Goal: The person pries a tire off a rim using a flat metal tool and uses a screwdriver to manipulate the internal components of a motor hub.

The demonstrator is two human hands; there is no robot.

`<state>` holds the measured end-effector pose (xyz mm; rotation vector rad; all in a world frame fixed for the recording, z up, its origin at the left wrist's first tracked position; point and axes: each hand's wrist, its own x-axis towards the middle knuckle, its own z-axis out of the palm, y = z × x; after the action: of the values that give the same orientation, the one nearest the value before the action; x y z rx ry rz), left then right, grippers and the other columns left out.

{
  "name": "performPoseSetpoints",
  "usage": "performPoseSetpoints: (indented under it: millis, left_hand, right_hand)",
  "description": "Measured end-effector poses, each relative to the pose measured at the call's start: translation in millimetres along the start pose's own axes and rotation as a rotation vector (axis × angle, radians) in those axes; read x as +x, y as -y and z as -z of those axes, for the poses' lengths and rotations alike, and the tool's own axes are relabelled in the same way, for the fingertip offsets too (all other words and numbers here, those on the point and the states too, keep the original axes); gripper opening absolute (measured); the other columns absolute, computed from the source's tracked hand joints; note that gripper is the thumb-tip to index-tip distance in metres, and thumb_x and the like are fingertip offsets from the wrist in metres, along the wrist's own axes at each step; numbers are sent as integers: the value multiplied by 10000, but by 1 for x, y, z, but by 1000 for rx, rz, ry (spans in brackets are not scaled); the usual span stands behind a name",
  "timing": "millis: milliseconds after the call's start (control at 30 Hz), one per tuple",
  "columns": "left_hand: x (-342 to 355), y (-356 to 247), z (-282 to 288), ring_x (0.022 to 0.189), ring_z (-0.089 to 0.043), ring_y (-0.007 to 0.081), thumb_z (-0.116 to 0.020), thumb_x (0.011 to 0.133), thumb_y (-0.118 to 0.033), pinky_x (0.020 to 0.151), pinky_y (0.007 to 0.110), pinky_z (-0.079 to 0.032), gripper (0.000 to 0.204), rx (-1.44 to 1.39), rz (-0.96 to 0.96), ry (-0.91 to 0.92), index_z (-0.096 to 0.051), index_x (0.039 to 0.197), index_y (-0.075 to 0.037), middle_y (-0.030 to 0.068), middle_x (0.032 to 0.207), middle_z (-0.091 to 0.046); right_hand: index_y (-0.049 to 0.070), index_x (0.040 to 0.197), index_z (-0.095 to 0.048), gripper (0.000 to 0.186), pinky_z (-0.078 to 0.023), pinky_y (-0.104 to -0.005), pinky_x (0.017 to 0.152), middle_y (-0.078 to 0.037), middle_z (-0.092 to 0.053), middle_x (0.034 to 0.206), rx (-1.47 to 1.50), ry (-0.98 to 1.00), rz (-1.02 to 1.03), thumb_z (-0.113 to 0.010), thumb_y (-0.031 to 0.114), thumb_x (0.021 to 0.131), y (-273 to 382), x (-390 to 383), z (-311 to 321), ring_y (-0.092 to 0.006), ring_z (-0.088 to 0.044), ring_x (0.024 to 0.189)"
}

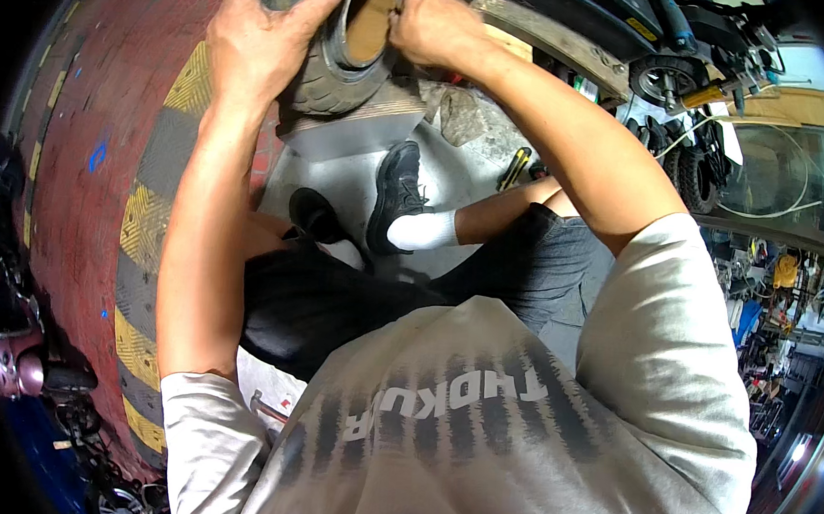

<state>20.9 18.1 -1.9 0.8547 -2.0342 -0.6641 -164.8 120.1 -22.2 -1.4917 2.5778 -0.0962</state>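
Observation:
At the top centre, a small black tyre [319, 90] is tilted on its side around a round grey-rimmed opening with a brown inside [369, 20]. My left hand [260, 41] grips the tyre from the left, thumb pressed on it beside the opening. My right hand [433, 31] is closed on the right edge of that opening, its fingertips partly hidden. Beneath the tyre is a grey box-like support [339, 135] with a ridged top, just beyond my shoes [392, 203].
Upper right: scooter wheel [663, 79], wooden beam [542, 32], stacked tyres [696, 181], yellow-and-black tool [514, 169]. A rag-like lump [462, 119] lies right of the support. Left: red floor [91, 196], yellow-black striped strip [146, 229], parked vehicles [27, 364]. Cluttered shelves [781, 311] line the right.

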Motion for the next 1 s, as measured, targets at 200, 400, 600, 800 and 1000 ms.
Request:
performPoseSetpoints:
  millis: [200,400,600,800,1000]
  left_hand:
    - [1,-12,-5,1082,-762,348,-888,808,-567,951,410,-581,900,-51,8,48,-583,1347,87,284,1149,-762]
    - [0,1,1,1088,-757,345,-886,807,-578,957,415,-578,909,-64,49,48,-580,1354,79,294,1156,-754]
    - [2,0,5,1138,-737,356,-874,809,-587,1000,421,-556,919,-51,90,64,-581,1365,83,301,1206,-739]
    - [1,8,2,1174,-723,358,-868,812,-591,1029,423,-540,932,-16,56,16,-576,1383,85,295,1228,-735]
    - [2,7,2,1155,-731,358,-874,811,-583,1012,423,-547,928,4,67,56,-570,1379,86,302,1211,-737]
  right_hand:
    - [-28,1075,-785,384,-581,-472,844,-289,-757,1016,94,537,41,-590,286,972,-30,35,-7,-393,-767,980]
    - [38,1067,-801,313,-625,-483,842,-251,-786,995,-225,-31,274,-576,207,929,-6,-23,48,-394,-788,957]
    - [47,962,-688,194,-584,-492,615,-169,-760,790,-294,-420,425,-552,185,968,-24,4,16,-362,-758,711]
    - [71,1048,-791,314,-633,-486,824,-218,-797,1016,-180,-144,200,-546,229,932,-3,1,9,-366,-792,943]
    - [46,1129,-793,354,-607,-482,896,-207,-779,1165,-21,167,68,-597,183,868,6,8,5,-389,-757,1083]
